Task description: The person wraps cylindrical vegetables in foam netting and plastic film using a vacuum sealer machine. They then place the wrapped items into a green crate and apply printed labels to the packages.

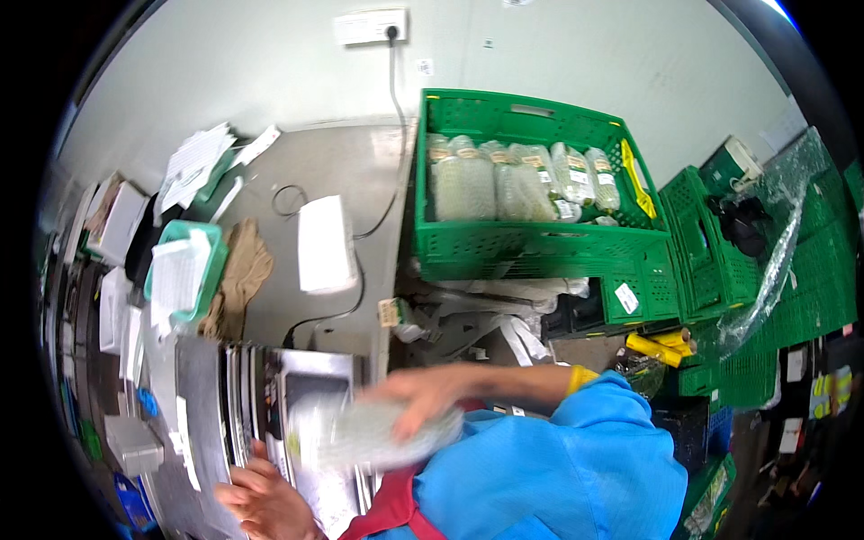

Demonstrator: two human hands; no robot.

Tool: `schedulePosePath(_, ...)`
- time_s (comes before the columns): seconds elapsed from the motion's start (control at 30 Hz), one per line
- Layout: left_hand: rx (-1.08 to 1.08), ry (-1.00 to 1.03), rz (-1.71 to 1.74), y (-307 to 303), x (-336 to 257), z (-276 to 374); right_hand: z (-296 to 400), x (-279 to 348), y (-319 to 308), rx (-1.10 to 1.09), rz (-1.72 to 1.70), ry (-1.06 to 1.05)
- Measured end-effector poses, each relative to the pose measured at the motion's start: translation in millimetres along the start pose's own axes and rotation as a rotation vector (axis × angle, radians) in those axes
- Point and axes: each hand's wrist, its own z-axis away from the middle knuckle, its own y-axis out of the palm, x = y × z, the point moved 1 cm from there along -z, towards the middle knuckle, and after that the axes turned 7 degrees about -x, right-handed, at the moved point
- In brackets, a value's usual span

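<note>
My right hand grips a long pack in whitish, translucent wrapping, blurred by motion, held in front of my red apron or scarf. Behind and below that pack is a metal machine with bars or rollers along its left part. At the machine's near side my left hand is raised with its fingers apart and nothing visible in it. A green plastic crate at the upper right holds several similar labelled packs in mesh-like wrapping.
On the grey worktop are a white block-shaped object, a black cable, a brown glove or cloth and a teal basket with papers. More green crates, crumpled plastic film and yellow rolls stand at the right.
</note>
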Motion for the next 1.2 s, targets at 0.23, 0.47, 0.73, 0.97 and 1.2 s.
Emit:
schedulePosePath(0.23,0.187,-0.225,-0.287,54,76,-29,214,43,-266,-1.384,0.011,-0.114)
schedulePosePath(0.47,0.014,-0.451,-0.501,53,101,-22,268,-5,-378,-1.655,0.657,0.684)
schedulePosePath(0.73,-0.184,-0.388,-0.566,2,72,-7,219,-24,-398,-1.309,0.953,0.947)
schedulePosePath(0.97,-0.745,0.045,-0.886,-138,-30,11,120,15,-322,-1.286,0.528,-0.177)
schedulePosePath(1.2,-1.184,-0.155,-1.87,-420,-120,201,-80,-24,-129,-0.561,0.71,-0.234)
